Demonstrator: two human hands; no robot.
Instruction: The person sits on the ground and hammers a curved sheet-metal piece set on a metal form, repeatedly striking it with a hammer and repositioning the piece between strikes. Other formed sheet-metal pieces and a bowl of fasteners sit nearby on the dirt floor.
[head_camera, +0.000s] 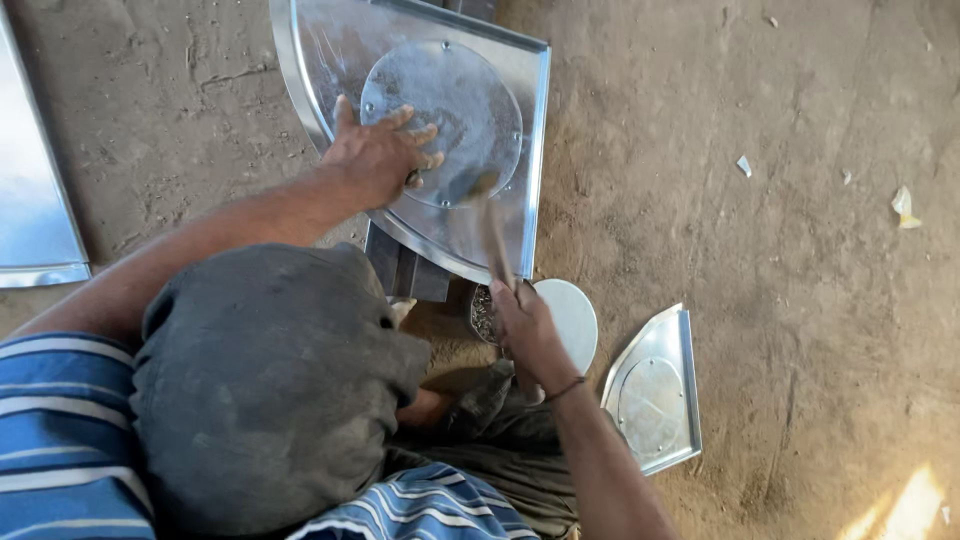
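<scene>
My left hand (380, 152) presses flat on a shiny quarter-round sheet-metal piece (515, 120) with a round disc (460, 110) fixed in its middle. The piece rests on a dark metal block (400, 268). My right hand (528, 335) is shut on the wooden handle of a hammer (493, 235), blurred, its head over the lower edge of the disc. My bent knee in dark cloth (270, 380) fills the lower left.
A second, smaller quarter-round metal piece with a disc (655, 390) lies on the dirt floor to the right. A white round lid (572, 315) and a small container of tiny fasteners (483, 312) sit beside my right hand. A metal sheet (30, 200) lies far left.
</scene>
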